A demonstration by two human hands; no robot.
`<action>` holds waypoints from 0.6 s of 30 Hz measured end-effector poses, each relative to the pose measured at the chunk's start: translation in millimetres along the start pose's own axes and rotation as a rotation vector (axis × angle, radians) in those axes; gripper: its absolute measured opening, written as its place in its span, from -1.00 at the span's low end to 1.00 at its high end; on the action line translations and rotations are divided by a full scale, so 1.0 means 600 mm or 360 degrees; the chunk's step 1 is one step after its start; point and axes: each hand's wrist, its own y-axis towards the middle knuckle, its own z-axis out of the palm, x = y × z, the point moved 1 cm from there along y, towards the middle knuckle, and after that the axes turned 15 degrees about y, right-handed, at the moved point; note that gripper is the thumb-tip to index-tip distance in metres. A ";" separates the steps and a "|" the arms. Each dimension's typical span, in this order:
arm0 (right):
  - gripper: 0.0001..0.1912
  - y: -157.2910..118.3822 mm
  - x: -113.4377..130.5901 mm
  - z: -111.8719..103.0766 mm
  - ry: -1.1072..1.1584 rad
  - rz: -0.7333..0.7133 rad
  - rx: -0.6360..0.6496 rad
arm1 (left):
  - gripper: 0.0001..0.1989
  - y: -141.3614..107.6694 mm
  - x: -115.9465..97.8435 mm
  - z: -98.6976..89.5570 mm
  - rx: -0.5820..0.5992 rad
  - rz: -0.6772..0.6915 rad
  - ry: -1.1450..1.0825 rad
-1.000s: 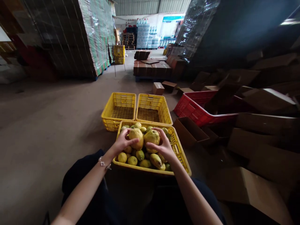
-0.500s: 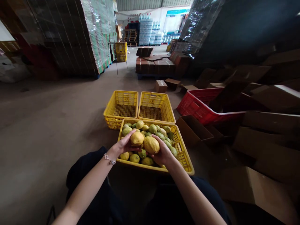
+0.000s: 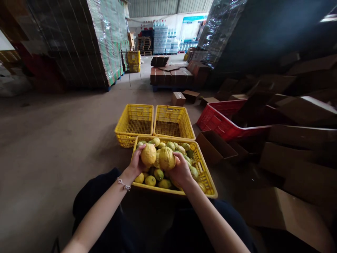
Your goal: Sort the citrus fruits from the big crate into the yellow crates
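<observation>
While our left hand (image 3: 136, 163) curls around a rounded yellow fruit (image 3: 149, 154) and our right hand (image 3: 181, 170) grips a ribbed, greener fruit (image 3: 166, 159), the step in hand looks like handling the pair side by side. Both sets of fingers are filled, some tips hidden behind the fruit. Below them, more fruits (image 3: 158, 174) lie heaped in a yellow crate (image 3: 204, 169); beyond them stand two other yellow crates (image 3: 126, 140), and off to the right of our fingers a red crate (image 3: 216, 121). We judge that moving either piece calls for a firm curl, lifted clear of the heap, so that nothing slips or knocks its neighbour
</observation>
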 end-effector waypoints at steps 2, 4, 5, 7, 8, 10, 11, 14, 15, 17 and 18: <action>-0.69 -0.001 0.001 0.003 0.0052 -0.0018 -0.0018 | -0.60 -0.003 -0.005 0.003 -0.0018 -0.0084 -0.0004; -0.75 -0.001 0.001 0.005 0.0094 -0.0037 -0.0066 | -0.52 -0.007 -0.006 0.007 -0.0016 -0.0178 0.0011; -0.78 -0.001 0.001 0.004 0.0116 -0.0054 -0.0109 | -0.48 -0.010 -0.005 0.009 -0.0013 -0.0220 0.0014; -0.80 0.000 -0.001 0.003 0.0148 -0.0072 -0.0196 | -0.43 -0.014 0.000 0.011 -0.0032 -0.0282 -0.0020; -0.78 0.000 -0.002 0.002 0.0158 -0.0073 -0.0227 | -0.44 -0.016 0.003 0.011 -0.0058 -0.0305 -0.0054; -0.73 0.002 -0.005 -0.001 0.0168 -0.0057 -0.0242 | -0.45 -0.019 0.008 0.010 -0.0122 -0.0332 -0.0133; -0.72 0.003 -0.006 -0.003 0.0170 -0.0051 -0.0232 | -0.45 -0.021 0.009 0.008 -0.0166 -0.0332 -0.0161; -0.74 0.007 -0.010 -0.009 0.0195 -0.0037 -0.0181 | -0.46 -0.023 0.007 0.005 -0.0307 -0.0307 -0.0163; -0.76 0.008 -0.012 -0.011 0.0216 -0.0029 -0.0155 | -0.48 -0.023 0.006 0.006 -0.0330 -0.0294 -0.0164; -0.79 0.012 -0.014 -0.014 0.0271 0.0000 -0.0099 | -0.55 -0.021 0.003 0.008 -0.0332 -0.0274 -0.0202; -0.80 0.014 -0.016 -0.016 0.0300 0.0016 -0.0077 | -0.57 -0.020 0.002 0.010 -0.0317 -0.0262 -0.0238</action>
